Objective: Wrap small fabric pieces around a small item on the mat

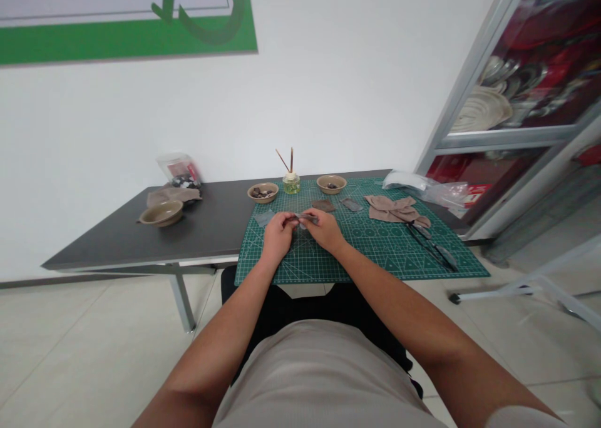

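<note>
- The room is bright and evenly lit, and the white wall (328, 102) looks nearly washed out.
- Light seems to come from above, with a sharp glare on the glass cabinet (516, 59) at far right.
- Shadows on the floor (94, 353) are weak and soft.
- The wide lens bends the picture edges, so the cabinet leans.
- The small piece (303, 218) between the left hand (278, 237) and right hand (323, 229) looks soft, without clear detail.

Two hands: left hand (277, 237), right hand (325, 229). One small grey strip (305, 218) between them. Three tan ceramic bowls (323, 181). One green cutting mat (375, 253). One diffuser bottle (291, 184), two sticks (292, 160). Three flat dark pieces (323, 206) on mat. Two tan cloths (392, 209). One long dark tool (434, 248). One clear plastic bag (179, 170). One table (141, 237).
</note>
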The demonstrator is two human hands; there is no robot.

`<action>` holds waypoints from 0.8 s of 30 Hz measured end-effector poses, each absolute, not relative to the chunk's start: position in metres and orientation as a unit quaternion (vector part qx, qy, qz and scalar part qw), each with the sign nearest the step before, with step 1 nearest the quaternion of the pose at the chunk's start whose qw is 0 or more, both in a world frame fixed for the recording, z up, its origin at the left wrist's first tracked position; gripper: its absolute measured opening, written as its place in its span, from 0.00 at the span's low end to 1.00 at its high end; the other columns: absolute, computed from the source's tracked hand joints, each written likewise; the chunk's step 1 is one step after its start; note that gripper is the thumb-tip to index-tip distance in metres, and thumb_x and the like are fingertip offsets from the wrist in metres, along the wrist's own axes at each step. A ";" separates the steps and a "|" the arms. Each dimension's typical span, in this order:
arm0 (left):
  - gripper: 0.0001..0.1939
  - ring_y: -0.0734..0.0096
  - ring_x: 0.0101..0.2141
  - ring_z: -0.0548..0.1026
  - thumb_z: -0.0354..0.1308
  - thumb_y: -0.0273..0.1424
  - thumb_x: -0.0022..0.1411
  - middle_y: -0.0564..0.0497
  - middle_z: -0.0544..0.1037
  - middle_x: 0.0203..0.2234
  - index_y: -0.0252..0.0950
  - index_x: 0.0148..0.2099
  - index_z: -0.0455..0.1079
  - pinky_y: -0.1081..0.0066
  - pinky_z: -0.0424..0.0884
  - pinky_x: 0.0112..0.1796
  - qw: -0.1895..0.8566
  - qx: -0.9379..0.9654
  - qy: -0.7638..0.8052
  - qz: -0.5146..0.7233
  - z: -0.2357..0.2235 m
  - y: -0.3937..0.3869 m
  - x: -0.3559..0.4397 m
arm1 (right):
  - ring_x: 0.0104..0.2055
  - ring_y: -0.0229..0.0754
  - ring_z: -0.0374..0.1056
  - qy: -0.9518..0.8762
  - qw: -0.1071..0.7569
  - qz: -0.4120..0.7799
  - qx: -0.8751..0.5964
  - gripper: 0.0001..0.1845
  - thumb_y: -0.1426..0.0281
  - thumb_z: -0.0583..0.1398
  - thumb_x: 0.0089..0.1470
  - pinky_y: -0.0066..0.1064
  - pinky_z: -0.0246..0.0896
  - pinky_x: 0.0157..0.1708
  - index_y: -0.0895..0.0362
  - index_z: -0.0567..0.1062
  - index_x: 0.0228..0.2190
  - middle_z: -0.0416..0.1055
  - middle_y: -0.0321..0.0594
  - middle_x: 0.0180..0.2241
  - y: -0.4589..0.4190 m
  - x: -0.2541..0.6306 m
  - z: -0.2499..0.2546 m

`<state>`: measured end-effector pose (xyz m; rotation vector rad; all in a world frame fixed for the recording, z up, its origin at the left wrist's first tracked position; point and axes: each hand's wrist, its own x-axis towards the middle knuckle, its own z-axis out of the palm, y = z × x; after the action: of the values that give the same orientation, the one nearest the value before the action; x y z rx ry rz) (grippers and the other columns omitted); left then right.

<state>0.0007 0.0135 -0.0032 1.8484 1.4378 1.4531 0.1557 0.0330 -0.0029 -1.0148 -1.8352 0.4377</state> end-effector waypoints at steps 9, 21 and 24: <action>0.06 0.72 0.28 0.72 0.56 0.24 0.58 0.52 0.75 0.30 0.37 0.36 0.72 0.69 0.70 0.36 0.191 0.658 0.510 0.520 -0.004 0.014 0.000 | 0.36 0.43 0.73 -0.753 0.480 0.174 -0.415 0.05 0.67 0.60 0.55 0.34 0.64 0.40 0.53 0.77 0.33 0.78 0.38 0.34 0.032 0.156 -0.002; 0.06 0.70 0.32 0.74 0.56 0.24 0.58 0.51 0.76 0.32 0.37 0.38 0.73 0.69 0.70 0.37 0.188 0.656 0.511 0.522 -0.007 0.015 0.000 | 0.36 0.43 0.73 -0.751 0.484 0.173 -0.415 0.06 0.67 0.60 0.55 0.33 0.64 0.39 0.53 0.77 0.33 0.78 0.38 0.33 0.031 0.155 -0.002; 0.07 0.70 0.33 0.74 0.56 0.24 0.58 0.51 0.76 0.33 0.37 0.38 0.73 0.69 0.70 0.38 0.183 0.658 0.512 0.521 -0.008 0.015 -0.001 | 0.36 0.42 0.73 -0.752 0.485 0.172 -0.412 0.06 0.67 0.60 0.55 0.33 0.64 0.39 0.53 0.77 0.33 0.78 0.38 0.33 0.031 0.156 -0.002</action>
<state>-0.0006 0.0154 -0.0079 1.8558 1.4451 1.4692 0.1555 0.0310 -0.0019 -1.0034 -1.8291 0.4194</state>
